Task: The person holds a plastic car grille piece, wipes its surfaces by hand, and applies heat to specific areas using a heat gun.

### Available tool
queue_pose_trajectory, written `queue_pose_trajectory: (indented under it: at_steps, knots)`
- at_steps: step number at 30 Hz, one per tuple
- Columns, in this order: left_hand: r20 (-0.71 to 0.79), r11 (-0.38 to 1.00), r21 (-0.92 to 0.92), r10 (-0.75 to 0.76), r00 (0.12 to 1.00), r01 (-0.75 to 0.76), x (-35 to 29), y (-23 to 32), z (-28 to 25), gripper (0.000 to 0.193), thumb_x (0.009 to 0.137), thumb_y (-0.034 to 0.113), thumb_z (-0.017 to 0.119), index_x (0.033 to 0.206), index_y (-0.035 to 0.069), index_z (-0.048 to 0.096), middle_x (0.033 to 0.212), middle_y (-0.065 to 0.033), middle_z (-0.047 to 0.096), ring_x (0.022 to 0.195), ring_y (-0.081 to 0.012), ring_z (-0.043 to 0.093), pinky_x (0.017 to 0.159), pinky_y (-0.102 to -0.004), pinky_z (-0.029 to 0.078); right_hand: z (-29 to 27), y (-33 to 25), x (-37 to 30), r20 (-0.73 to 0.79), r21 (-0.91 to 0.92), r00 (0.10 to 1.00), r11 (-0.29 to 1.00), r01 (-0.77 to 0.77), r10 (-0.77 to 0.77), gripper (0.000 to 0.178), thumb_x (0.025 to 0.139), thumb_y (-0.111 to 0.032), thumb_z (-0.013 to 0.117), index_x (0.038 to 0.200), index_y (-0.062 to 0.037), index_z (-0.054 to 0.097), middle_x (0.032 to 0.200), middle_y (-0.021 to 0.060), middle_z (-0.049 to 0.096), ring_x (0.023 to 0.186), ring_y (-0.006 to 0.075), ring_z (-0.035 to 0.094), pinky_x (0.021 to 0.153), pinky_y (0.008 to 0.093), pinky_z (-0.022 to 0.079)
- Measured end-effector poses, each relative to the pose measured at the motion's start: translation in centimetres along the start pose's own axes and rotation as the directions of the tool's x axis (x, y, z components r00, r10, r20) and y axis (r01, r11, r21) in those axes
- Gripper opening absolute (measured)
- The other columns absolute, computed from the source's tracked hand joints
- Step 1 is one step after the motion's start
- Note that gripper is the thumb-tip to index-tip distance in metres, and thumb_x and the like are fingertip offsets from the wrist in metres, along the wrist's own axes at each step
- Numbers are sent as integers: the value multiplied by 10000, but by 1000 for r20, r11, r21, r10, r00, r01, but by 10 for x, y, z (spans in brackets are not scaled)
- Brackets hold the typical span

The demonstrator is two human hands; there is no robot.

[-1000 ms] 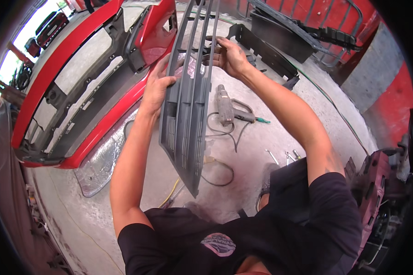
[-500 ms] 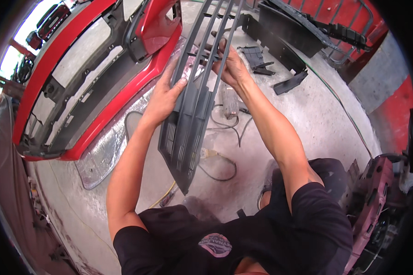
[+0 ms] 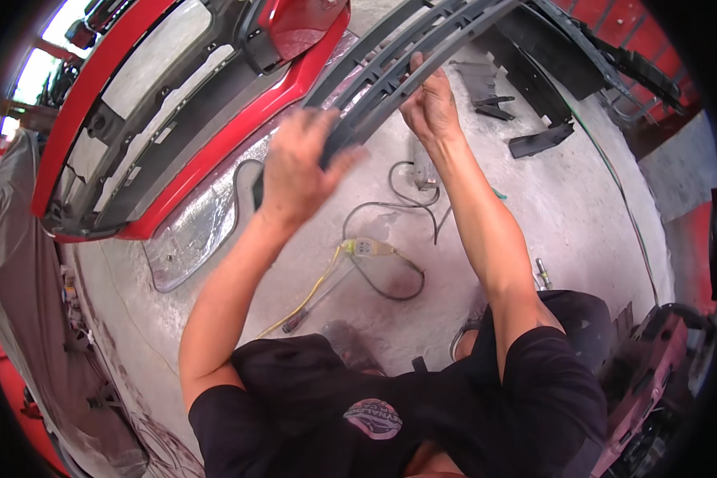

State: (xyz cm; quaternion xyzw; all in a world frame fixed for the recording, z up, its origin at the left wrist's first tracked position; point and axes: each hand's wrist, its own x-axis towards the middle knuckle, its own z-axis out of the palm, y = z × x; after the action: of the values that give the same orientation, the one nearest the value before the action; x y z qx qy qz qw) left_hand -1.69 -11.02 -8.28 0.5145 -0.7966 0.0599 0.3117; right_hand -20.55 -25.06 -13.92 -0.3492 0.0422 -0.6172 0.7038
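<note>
A long dark grey slatted bumper grille (image 3: 390,84) slants up and away to the right in front of me, its far end cut off by the top edge. My right hand (image 3: 432,111) is closed around the grille's right-hand bar, with fingers hooked into a slot. At the near end of the grille, my left hand (image 3: 299,171) is blurred by motion; its fingers and thumb look spread, and it covers part of that end. Whether it touches the grille cannot be made out.
Left lies a red bumper cover (image 3: 215,171) on a silvery sheet (image 3: 191,251). Black plastic parts (image 3: 542,139) sit on the floor at far right. Between my arms are a yellow cord with a socket (image 3: 366,248) and a dark cable (image 3: 402,299). Grey cloth (image 3: 24,263) hangs at left.
The grille has swung away and up to the right, its pointed near end no longer reaching toward my lap. My left hand has come off its side and spread; my right hand keeps its grip.
</note>
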Motion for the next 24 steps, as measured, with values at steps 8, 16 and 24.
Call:
queue_pose_trajectory:
  at_steps: [8, 16, 24]
  knots:
    - [169, 948, 247, -245, 955, 200, -22, -7, 13, 587, 682, 71, 825, 1213, -24, 593, 1203, -216, 608, 1095, -399, 603, 925, -449, 510, 12, 16, -10, -101, 156, 994, 988, -17, 33, 320, 1038, -231, 546, 1274, -16, 533, 1243, 190, 639, 1166, 390, 641, 1038, 534, 516]
    - [67, 991, 70, -116, 991, 111, -32, -6, 11, 441, 667, -39, 693, 1095, -37, 589, 1030, -191, 594, 958, -376, 618, 828, -465, 526, 12, 15, -10, -87, 9, 994, 998, -65, 66, 336, 1024, -218, 498, 1270, 8, 531, 1221, 206, 650, 1109, 422, 667, 989, 533, 553]
    - [94, 977, 84, -205, 974, 198, -41, -9, 18, 383, 692, -36, 684, 1060, -19, 579, 1033, -170, 600, 1001, -374, 627, 839, -458, 537, -26, 46, -11, 38, -118, 999, 993, 3, 2, 648, 968, -544, 604, 1315, -7, 501, 1267, 177, 634, 1183, 325, 627, 1069, 492, 492]
